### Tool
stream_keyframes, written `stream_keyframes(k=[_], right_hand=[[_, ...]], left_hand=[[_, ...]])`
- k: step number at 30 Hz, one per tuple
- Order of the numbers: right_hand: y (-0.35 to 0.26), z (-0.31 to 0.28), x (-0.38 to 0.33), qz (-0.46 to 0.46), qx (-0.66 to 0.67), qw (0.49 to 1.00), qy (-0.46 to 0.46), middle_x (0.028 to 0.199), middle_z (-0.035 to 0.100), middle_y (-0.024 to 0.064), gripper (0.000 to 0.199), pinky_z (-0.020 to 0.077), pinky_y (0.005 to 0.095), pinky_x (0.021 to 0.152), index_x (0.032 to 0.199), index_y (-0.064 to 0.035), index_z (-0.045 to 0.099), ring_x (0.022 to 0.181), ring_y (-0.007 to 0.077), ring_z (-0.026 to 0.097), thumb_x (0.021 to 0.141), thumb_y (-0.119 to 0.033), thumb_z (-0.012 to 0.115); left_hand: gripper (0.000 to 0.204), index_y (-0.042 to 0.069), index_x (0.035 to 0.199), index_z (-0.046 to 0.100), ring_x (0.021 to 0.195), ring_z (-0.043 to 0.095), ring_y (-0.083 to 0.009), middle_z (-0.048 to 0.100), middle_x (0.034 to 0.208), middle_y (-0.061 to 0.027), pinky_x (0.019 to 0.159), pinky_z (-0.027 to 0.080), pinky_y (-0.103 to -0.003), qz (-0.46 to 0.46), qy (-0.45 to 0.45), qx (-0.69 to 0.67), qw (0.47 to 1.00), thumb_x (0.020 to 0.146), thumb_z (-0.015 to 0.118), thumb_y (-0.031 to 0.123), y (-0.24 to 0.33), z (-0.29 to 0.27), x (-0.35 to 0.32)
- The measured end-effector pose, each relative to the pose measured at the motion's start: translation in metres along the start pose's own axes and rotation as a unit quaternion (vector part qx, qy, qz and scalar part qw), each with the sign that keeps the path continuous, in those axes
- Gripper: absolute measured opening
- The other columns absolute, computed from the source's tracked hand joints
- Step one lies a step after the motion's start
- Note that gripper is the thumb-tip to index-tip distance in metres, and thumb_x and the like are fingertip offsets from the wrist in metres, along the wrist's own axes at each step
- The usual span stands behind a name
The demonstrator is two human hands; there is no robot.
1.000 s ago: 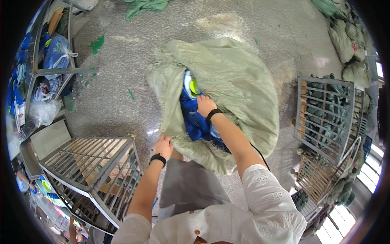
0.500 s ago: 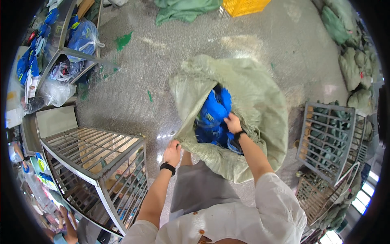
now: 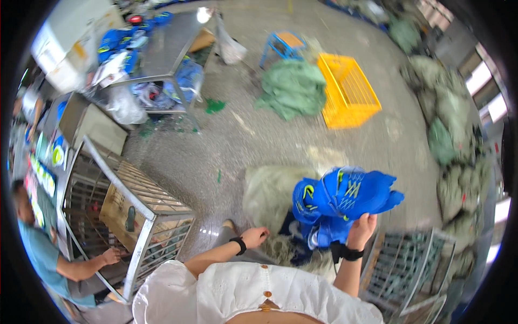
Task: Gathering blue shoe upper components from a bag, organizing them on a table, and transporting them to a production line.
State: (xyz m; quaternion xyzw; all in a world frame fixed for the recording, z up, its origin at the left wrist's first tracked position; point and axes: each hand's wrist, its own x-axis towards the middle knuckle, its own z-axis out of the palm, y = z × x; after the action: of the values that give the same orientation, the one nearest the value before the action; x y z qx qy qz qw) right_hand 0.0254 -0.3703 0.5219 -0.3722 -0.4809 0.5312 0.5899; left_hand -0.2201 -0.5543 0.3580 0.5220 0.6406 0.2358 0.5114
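Observation:
My right hand (image 3: 362, 229) grips a bundle of blue shoe uppers (image 3: 350, 193) with yellow-green trim and lacing, lifted above a pale green woven sack (image 3: 267, 200). More blue uppers (image 3: 330, 232) show beneath the bundle, at the sack's mouth. The frayed rim of the sack lies between my two hands. Beside that rim, my left hand (image 3: 256, 236) has its fingers curled closed; whether it pinches any of the sack does not show.
Metal-barred carts stand at left (image 3: 143, 216) and lower right (image 3: 404, 264). Ahead are a yellow crate (image 3: 350, 108), a green cloth heap (image 3: 294, 89) and a blue stool (image 3: 283, 46). A metal table (image 3: 162, 54) holds blue pieces. Full sacks (image 3: 445, 102) line the right. A person (image 3: 48, 254) sits at left.
My right hand has drawn the blue uppers up out of the sack and to the right. My left hand has shifted right along the sack's near side. The view has tilted up.

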Motion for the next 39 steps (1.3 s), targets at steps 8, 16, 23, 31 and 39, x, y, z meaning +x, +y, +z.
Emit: stream_keyframes(k=[8, 16, 23, 31, 39], right_hand=[[0.091, 0.181, 0.066, 0.016, 0.042, 0.976, -0.213, 0.081, 0.053, -0.0026, 0.012, 0.0379, 0.0204, 0.064, 0.095, -0.0033, 0.053, 0.07, 0.0054, 0.046, 0.085, -0.01, 0.052], [0.109, 0.418, 0.142, 0.096, 0.116, 0.921, -0.36, 0.113, 0.053, 0.0105, 0.035, 0.041, 0.0346, 0.088, 0.118, 0.0016, 0.043, 0.1, 0.0203, 0.053, 0.088, -0.016, 0.05], [0.093, 0.538, 0.181, 0.08, 0.203, 0.896, -0.387, 0.119, 0.048, 0.0146, 0.036, 0.0383, 0.0376, 0.093, 0.121, 0.0031, 0.038, 0.106, 0.0244, 0.049, 0.09, -0.015, 0.044], [0.121, 0.601, 0.302, 0.063, 0.183, 0.882, -0.43, 0.118, 0.049, 0.0126, 0.045, 0.0376, 0.0392, 0.093, 0.123, 0.0007, 0.037, 0.106, 0.0242, 0.049, 0.088, -0.024, 0.051], [0.167, 0.736, 0.455, 0.088, 0.141, 0.837, -0.52, 0.111, 0.052, 0.013, 0.042, 0.0427, 0.0392, 0.088, 0.117, 0.0028, 0.041, 0.1, 0.0254, 0.052, 0.087, -0.025, 0.053]], left_hand=[[0.071, 0.004, 0.128, 0.027, 0.061, 0.061, -0.0189, 0.056, 0.105, -0.018, 0.06, 0.048, -0.032, -0.073, 0.148, -0.184, 0.969, 0.075, 0.064, 0.033, -0.049, -0.131, 0.018], [0.095, 0.019, 0.139, -0.001, 0.05, 0.048, -0.0111, 0.05, 0.078, -0.0047, 0.041, 0.034, -0.023, -0.11, 0.269, -0.61, 0.737, 0.074, 0.056, 0.059, -0.125, -0.249, 0.051], [0.085, 0.021, 0.136, 0.007, 0.052, 0.048, -0.0121, 0.049, 0.079, -0.0049, 0.039, 0.031, -0.021, 0.018, 0.374, -0.677, 0.633, 0.077, 0.058, 0.053, -0.127, -0.414, 0.037], [0.041, 0.014, 0.106, 0.044, 0.05, 0.047, -0.0074, 0.055, 0.079, -0.0036, 0.033, 0.029, -0.016, 0.041, 0.24, -0.739, 0.628, 0.084, 0.049, 0.049, -0.113, -0.475, 0.112], [0.06, 0.014, 0.124, 0.04, 0.062, 0.058, -0.0046, 0.058, 0.096, 0.0023, 0.042, 0.027, -0.013, 0.05, 0.275, -0.653, 0.704, 0.076, 0.066, 0.038, -0.07, -0.613, 0.208]])
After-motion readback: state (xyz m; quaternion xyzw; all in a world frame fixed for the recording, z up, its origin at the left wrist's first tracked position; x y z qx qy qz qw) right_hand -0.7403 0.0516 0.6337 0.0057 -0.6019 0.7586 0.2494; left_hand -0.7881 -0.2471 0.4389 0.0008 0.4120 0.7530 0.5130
